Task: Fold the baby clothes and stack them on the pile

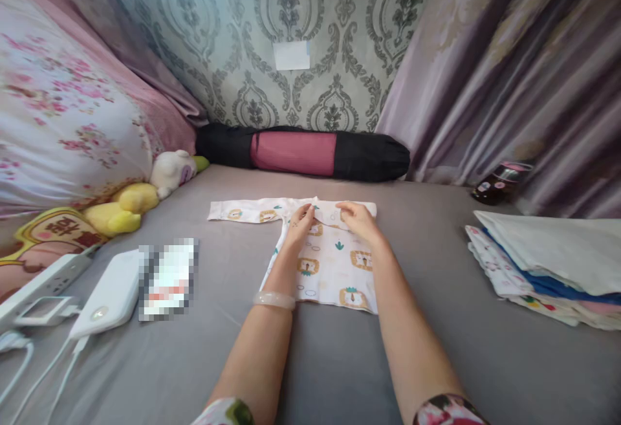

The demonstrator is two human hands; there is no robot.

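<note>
A white baby shirt point(334, 270) printed with lion faces and green leaves lies flat on the grey sheet. One sleeve point(242, 210) stretches out to the left; the other is folded across the upper right of the body. At the neckline, my left hand point(299, 223) has its fingers closed on the cloth, a pale bangle around that wrist. My right hand point(359, 221) rests at the upper right, its bent fingers gripping the folded sleeve near its middle. The fingertips partly cover the cloth beneath them.
To the right lies a stack of folded clothes point(548, 250), with a dark bottle point(502, 182) behind it. A black and pink bolster point(294, 152) runs along the wall. Leftward are a power bank point(109, 292), cables, a power strip point(53, 283) and plush toys point(121, 208).
</note>
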